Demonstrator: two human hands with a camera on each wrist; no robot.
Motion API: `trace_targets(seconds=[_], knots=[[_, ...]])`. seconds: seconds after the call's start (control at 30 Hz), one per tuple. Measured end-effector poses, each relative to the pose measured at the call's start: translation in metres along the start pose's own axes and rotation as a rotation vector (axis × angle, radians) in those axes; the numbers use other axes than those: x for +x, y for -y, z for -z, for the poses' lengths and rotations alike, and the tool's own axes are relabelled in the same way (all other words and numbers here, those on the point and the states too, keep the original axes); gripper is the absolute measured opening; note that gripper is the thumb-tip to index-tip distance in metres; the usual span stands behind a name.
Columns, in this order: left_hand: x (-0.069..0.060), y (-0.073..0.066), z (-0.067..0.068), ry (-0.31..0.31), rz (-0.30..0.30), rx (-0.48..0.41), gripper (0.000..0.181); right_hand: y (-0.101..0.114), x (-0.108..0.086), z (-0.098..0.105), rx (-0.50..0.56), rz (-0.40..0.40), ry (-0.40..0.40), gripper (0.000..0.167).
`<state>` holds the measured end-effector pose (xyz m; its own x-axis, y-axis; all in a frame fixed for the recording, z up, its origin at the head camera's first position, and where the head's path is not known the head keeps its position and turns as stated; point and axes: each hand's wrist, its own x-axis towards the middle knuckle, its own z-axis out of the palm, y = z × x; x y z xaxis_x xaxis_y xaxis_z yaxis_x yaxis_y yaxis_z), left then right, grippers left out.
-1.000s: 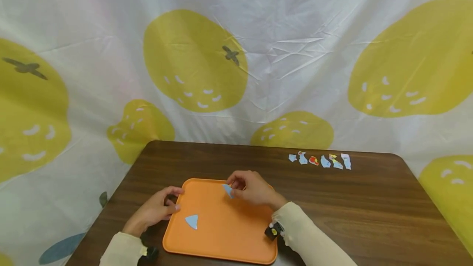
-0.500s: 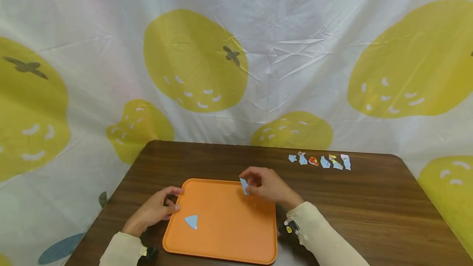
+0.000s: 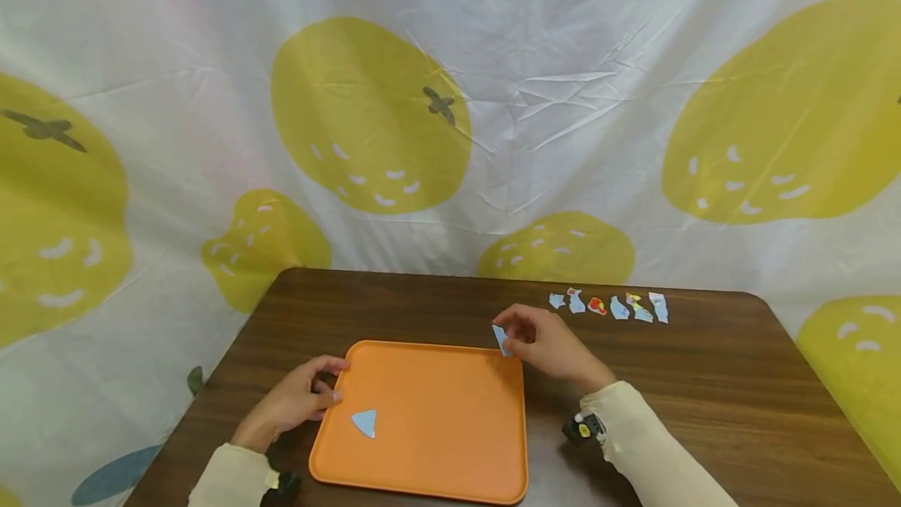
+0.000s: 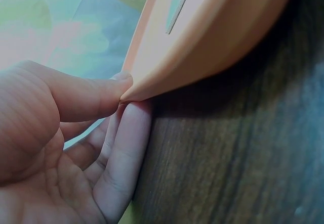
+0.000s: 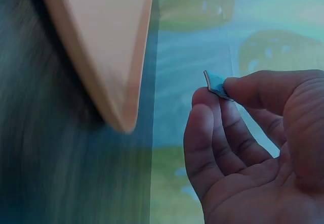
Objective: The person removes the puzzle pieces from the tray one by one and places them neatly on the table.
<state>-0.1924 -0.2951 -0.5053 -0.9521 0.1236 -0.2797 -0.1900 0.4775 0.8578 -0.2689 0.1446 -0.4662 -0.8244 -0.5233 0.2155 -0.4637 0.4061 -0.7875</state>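
Note:
My right hand (image 3: 552, 344) pinches a small light-blue puzzle piece (image 3: 501, 341) between thumb and fingers, above the far right corner of an orange tray (image 3: 443, 433). In the right wrist view, the piece (image 5: 216, 83) shows a thin cardboard-like edge, apart from the tray. At the tray's left side my left hand (image 3: 290, 399) grips the rim. The left wrist view has its thumb on top of the tray edge (image 4: 172, 67) and fingers beneath. Another light-blue piece (image 3: 365, 422), roughly triangular with one curved side, lies on the tray's left part.
Toward the back right of the dark wooden table (image 3: 704, 390), several irregular pieces lie in a row, including a red one (image 3: 597, 306) and a yellow-marked one (image 3: 639, 308). Behind the table hangs a pale curtain (image 3: 549, 116) with yellow fruit prints.
My right hand has carried the light-blue piece from over the tray's upper middle rightward and away to its far right corner. The left hand and tray have stayed still.

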Motion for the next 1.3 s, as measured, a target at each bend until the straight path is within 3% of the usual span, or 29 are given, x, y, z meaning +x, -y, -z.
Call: trace_targets(seconds=[0.43,1.03,1.3], knots=[[-0.001,0.003,0.001,0.016,-0.052,-0.018,0.051,-0.015,-0.019,0.034,-0.009,-0.077,-0.07,0.034],[0.0,0.0,0.001,0.008,-0.043,-0.014,0.05,-0.042,-0.046,0.092,-0.009,-0.137,-0.2,0.036],[-0.003,-0.005,0.0,-0.008,-0.041,-0.028,0.051,-0.059,-0.058,0.122,-0.106,-0.158,-0.234,0.033]])
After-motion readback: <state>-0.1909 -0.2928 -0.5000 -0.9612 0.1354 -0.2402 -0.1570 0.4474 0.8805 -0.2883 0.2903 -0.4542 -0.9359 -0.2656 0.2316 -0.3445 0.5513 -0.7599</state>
